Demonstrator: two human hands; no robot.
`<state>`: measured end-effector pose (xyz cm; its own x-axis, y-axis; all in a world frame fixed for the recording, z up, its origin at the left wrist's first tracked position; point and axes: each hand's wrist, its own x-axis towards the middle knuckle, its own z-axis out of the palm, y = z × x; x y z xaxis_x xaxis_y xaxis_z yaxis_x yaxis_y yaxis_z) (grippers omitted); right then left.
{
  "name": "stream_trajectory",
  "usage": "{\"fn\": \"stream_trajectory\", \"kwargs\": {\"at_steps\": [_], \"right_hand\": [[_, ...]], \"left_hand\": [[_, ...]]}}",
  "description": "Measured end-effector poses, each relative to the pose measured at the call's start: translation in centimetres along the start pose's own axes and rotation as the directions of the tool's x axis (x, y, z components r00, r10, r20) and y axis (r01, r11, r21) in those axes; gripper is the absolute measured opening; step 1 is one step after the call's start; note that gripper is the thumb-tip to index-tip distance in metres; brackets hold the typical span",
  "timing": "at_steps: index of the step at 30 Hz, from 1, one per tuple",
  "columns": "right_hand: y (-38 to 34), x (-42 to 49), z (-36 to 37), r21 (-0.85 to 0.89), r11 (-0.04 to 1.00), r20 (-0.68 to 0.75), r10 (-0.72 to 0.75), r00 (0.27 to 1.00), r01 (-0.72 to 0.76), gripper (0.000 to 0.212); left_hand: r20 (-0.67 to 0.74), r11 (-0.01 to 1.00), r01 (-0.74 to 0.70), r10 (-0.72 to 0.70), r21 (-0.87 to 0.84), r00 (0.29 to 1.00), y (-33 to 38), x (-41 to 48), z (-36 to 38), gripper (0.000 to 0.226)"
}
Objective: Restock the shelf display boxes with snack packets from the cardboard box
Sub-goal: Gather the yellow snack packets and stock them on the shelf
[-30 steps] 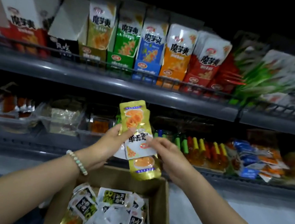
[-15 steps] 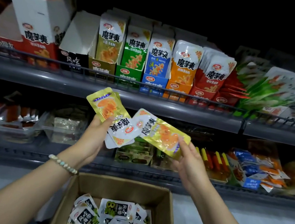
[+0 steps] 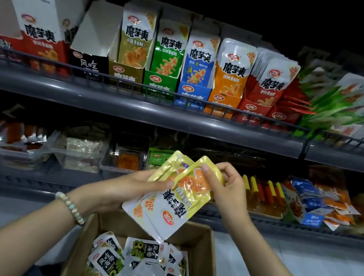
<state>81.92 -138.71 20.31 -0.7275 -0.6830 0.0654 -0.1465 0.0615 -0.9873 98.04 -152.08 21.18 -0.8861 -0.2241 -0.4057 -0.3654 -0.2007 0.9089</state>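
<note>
While left hand [image 3: 117, 189] and right hand [image 3: 229, 194] grip yellow packets [image 3: 178, 199] — rail [image 3: 90, 72] fronts display boxes [image 3: 160, 82].

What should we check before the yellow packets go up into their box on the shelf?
1. Left hand has a grip on the yellow packets: ok.
2. Right hand pinches the front packet's top end: ok.
3. Packets squared into one neat stack: not ok, they are fanned apart.
4. Packets the right way up: not ok, the print reads upside down.
5. Matching yellow display box found on the upper shelf: ok.
6. Room left in that box: cannot tell, a packet fills its front.
</note>
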Motion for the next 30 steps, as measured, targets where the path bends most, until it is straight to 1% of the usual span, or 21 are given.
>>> {"fn": "stream_trajectory", "kwargs": {"at_steps": [2, 3, 4, 6, 7, 8, 9, 10, 12, 13, 15, 17, 19, 21, 23, 25, 26, 27, 28, 30], "right_hand": [[0.6, 0.0, 0.4, -0.057, 0.998, -0.022, -0.039, 0.999, 0.038, 0.028], [0.8, 0.1, 0.4, -0.085, 0.996, -0.008, -0.031, 0.999, 0.030, 0.032], [0.7, 0.3, 0.3, -0.095, 0.995, 0.021, 0.008, 1.000, -0.006, 0.035], [0.5, 0.7, -0.2, -0.058, 0.988, 0.142, 0.149, 0.979, -0.142, 0.039], [0.2, 0.8, -0.5, -0.038, 0.980, 0.228, 0.200, 0.953, -0.196, 0.039], [0.1, 0.9, -0.7, -0.035, 0.975, 0.301, 0.221, 0.927, -0.221, 0.035], [0.0, 0.9, -0.9, -0.035, 0.972, 0.344, 0.231, 0.910, -0.234, 0.032], [0.0, 0.9, -1.2, -0.026, 0.969, 0.366, 0.239, 0.900, -0.247, 0.031], [0.1, 0.8, -1.6, -0.027, 0.951, 0.400, 0.293, 0.869, -0.308, 0.034], [0.0, 0.8, -1.8, -0.056, 0.940, 0.436, 0.326, 0.839, -0.336, 0.039], [0.0, 0.7, -2.1, -0.165, 0.929, 0.523, 0.368, 0.769, -0.332, 0.048], [0.2, 0.4, -1.7, -0.260, 0.934, 0.579, 0.354, 0.734, -0.245, 0.053], [0.6, -0.3, -0.7, -0.296, 0.936, 0.578, 0.334, 0.744, -0.191, 0.053], [1.0, -1.0, 0.2, -0.261, 0.943, 0.533, 0.318, 0.784, -0.206, 0.047], [1.3, -1.3, 0.9, -0.156, 0.953, 0.464, 0.304, 0.832, -0.261, 0.039], [1.5, -1.4, 1.2, -0.014, 0.941, 0.410, 0.313, 0.857, -0.338, 0.031], [1.5, -1.3, 1.3, 0.051, 0.927, 0.390, 0.324, 0.862, -0.371, 0.028], [1.6, -1.3, 1.4, 0.102, 0.911, 0.371, 0.337, 0.865, -0.399, 0.026], [1.6, -1.2, 1.6, 0.133, 0.900, 0.357, 0.348, 0.867, -0.416, 0.024], [1.6, -1.2, 1.9, 0.132, 0.902, 0.332, 0.352, 0.875, -0.412, 0.023]], "left_hand": [[0.039, 0.993, -0.008, 0.004, 0.118, 0.999, -0.2, 0.0, 0.5, 0.035], [0.056, 0.990, -0.008, 0.000, 0.144, 0.998, -0.2, 0.1, 0.4, 0.035], [0.071, 0.988, -0.003, -0.008, 0.153, 0.997, -0.3, 0.1, 0.4, 0.036], [0.088, 0.985, 0.013, -0.028, 0.171, 0.996, -0.3, 0.1, 0.0, 0.036], [0.088, 0.984, 0.015, -0.031, 0.175, 0.996, -0.3, 0.1, -0.3, 0.037], [0.076, 0.985, 0.010, -0.024, 0.173, 0.997, -0.3, 0.1, -0.5, 0.040], [0.037, 0.986, -0.001, -0.005, 0.169, 0.999, -0.4, 0.2, -0.9, 0.047], [-0.036, 0.987, -0.016, 0.022, 0.160, 0.999, -0.4, 0.3, -1.3, 0.056], [-0.213, 0.987, -0.044, 0.076, 0.152, 0.974, -0.4, 0.5, -2.2, 0.071], [-0.275, 0.987, -0.057, 0.097, 0.148, 0.956, -0.3, 0.6, -2.6, 0.073], [-0.318, 0.987, -0.074, 0.117, 0.142, 0.941, -0.1, 0.5, -3.1, 0.065], [-0.308, 0.982, -0.092, 0.139, 0.163, 0.941, 0.0, 0.5, -3.1, 0.052], [-0.313, 0.981, -0.104, 0.152, 0.166, 0.938, -0.4, 0.7, -2.6, 0.044], [-0.376, 0.988, -0.123, 0.150, 0.095, 0.914, -1.0, 1.2, -2.1, 0.037], [-0.424, 0.981, -0.167, 0.113, -0.093, 0.898, -1.3, 1.6, -1.6, 0.030], [-0.368, 0.929, -0.189, 0.062, -0.319, 0.928, -1.1, 1.6, -1.1, 0.027], [-0.329, 0.917, -0.181, 0.059, -0.355, 0.942, -1.0, 1.6, -0.8, 0.027], [-0.302, 0.931, -0.169, 0.068, -0.324, 0.951, -1.1, 1.7, -0.7, 0.026], [-0.299, 0.953, -0.163, 0.082, -0.257, 0.951, -1.3, 1.8, -0.4, 0.023], [-0.362, 0.976, -0.182, 0.127, -0.123, 0.924, -1.8, 2.0, -0.1, 0.016]]}}
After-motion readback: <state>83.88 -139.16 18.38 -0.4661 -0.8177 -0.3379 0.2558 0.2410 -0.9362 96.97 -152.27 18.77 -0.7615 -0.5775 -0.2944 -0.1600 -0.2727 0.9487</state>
